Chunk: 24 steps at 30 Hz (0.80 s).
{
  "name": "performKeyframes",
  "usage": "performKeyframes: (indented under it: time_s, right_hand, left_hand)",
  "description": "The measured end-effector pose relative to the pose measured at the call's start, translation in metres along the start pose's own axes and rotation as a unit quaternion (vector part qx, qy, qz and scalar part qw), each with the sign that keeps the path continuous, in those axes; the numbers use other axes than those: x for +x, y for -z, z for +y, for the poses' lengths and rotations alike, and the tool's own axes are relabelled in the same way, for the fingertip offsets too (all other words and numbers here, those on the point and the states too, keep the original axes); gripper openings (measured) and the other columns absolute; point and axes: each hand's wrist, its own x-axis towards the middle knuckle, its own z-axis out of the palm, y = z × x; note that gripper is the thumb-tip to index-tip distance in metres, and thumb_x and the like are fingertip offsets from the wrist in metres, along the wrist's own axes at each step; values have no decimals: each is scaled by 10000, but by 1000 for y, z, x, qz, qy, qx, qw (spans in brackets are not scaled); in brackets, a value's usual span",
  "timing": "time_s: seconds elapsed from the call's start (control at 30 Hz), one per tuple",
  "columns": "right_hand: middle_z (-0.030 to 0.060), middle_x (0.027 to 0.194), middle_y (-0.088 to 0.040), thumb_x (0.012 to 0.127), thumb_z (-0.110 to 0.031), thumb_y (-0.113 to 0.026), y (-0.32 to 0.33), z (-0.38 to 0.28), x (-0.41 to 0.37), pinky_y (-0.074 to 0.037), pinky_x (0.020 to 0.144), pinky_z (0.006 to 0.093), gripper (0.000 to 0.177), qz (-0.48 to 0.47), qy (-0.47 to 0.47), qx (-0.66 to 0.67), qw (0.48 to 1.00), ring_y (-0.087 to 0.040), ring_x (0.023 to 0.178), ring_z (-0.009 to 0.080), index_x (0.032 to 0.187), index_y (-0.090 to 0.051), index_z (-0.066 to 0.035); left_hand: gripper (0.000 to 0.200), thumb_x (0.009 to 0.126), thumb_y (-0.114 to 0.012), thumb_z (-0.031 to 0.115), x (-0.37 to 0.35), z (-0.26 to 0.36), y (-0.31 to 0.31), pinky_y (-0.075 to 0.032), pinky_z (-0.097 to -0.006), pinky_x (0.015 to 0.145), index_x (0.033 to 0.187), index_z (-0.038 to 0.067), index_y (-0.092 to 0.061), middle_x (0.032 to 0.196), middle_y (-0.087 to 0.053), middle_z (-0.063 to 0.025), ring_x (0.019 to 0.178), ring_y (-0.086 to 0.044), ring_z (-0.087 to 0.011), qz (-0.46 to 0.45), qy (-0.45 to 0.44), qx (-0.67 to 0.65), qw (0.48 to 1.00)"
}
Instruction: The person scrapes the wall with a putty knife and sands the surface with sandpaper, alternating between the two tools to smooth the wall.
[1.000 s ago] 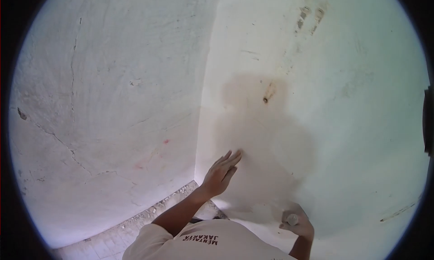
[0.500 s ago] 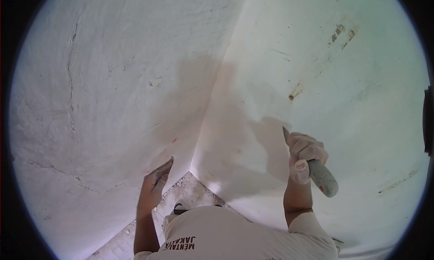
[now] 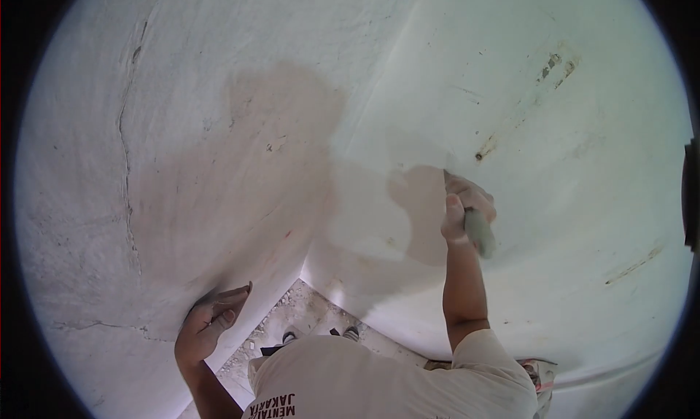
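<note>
My right hand [image 3: 467, 204] is closed round the thick grey handle of a scraper [image 3: 480, 233], partly blurred. The tool's dark pointed blade shows above my fingers, close to the right wall [image 3: 554, 208]. Low at the left, my left hand [image 3: 204, 330] is beside the left wall [image 3: 219, 200], thumb and fingers pressed together. A thin, dark-edged flat piece shows at its fingertips, too unclear to name. Shadows fall across both walls.
The two pale walls meet in a corner above a rubble-strewn floor [image 3: 310, 310]. A long crack [image 3: 125, 153] runs down the left wall. Brown-stained holes [image 3: 479, 156] mark the right wall. A bag-like object [image 3: 539, 375] is at the lower right.
My right hand has moved up and slightly left with the scraper. My left hand has shifted down and left. The shadows have moved left, and shoes now show below.
</note>
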Motion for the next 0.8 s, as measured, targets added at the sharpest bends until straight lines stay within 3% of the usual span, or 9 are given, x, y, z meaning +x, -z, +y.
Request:
performKeyframes:
  time_s: [0.1, 0.2, 0.27, 0.33, 0.43, 0.5, 0.57, 0.67, 0.8]
  right_hand:
    - [54, 527, -433, 880, -93, -610, 6, -16, 4, -362, 441, 300, 364, -21, 58, -15, 998, -400, 446, 190, 605, -379, -32]
    - [55, 519, -424, 885, -118, -616, 6, -34, 8, -324, 426, 301, 379, 5, 79, 87, 993, -391, 441, 183, 603, -380, -26]
    - [59, 520, -434, 894, -175, -623, 2, -9, 3, -314, 427, 299, 416, 66, 74, -34, 995, -383, 433, 178, 594, -378, -22]
    - [63, 523, -444, 899, -196, -622, 8, -5, 3, -330, 432, 302, 427, 34, 11, 21, 999, -383, 432, 179, 592, -378, -27]
    - [59, 524, -436, 891, -152, -613, 9, -39, 11, -327, 431, 303, 385, 21, 77, 89, 993, -368, 434, 169, 601, -381, -48]
    - [38, 528, -392, 875, -149, -603, 4, -13, 10, -275, 447, 304, 393, 51, 80, -90, 991, -322, 453, 153, 587, -353, -56]
    - [44, 535, -397, 857, -165, -619, 7, 11, -9, -289, 457, 314, 393, 70, -54, 105, 991, -360, 467, 172, 582, -364, -48]
    - [50, 537, -414, 852, -168, -624, 2, -11, -1, -317, 468, 324, 385, 77, 40, 16, 996, -389, 473, 179, 587, -380, -32]
    - [100, 545, -521, 884, -208, -619, 13, -14, -5, -515, 577, 363, 381, 33, 20, 6, 999, -562, 502, 251, 601, -464, -6]
  left_hand:
    - [349, 882, -554, 56, 3, 0, 8, -361, -336, 1042, 1193, -95, -599, 1330, -546, -231, 1270, -496, -304, -51, 17, 2, 999]
    - [357, 879, -568, 73, 3, 1, 11, -360, -352, 1049, 1191, -97, -601, 1331, -541, -237, 1272, -493, -313, -68, 8, -30, 997]
    - [361, 879, -574, 79, 4, -11, 12, -360, -362, 1053, 1192, -98, -600, 1327, -543, -237, 1273, -491, -311, -67, -13, -56, 996]
    - [363, 880, -578, 82, 5, -14, 12, -361, -368, 1055, 1195, -98, -599, 1324, -546, -233, 1271, -493, -309, -69, -30, -57, 996]
    - [364, 880, -579, 81, 6, -9, 14, -363, -369, 1054, 1199, -94, -598, 1323, -551, -220, 1263, -499, -310, -72, -46, -17, 996]
    - [364, 879, -580, 80, 7, -4, 13, -364, -366, 1053, 1201, -89, -600, 1325, -553, -209, 1257, -503, -312, -77, -46, 15, 996]
    - [367, 878, -583, 84, 7, -9, 13, -366, -363, 1051, 1204, -83, -601, 1332, -551, -199, 1256, -503, -309, -77, -44, -4, 996]
    - [368, 872, -586, 77, 5, -8, 13, -367, -359, 1051, 1206, -78, -603, 1339, -544, -197, 1258, -500, -301, -77, -23, -26, 996]
    - [368, 866, -588, 69, 4, -6, 12, -367, -353, 1051, 1202, -79, -606, 1343, -537, -207, 1254, -501, -294, -66, 1, -56, 996]
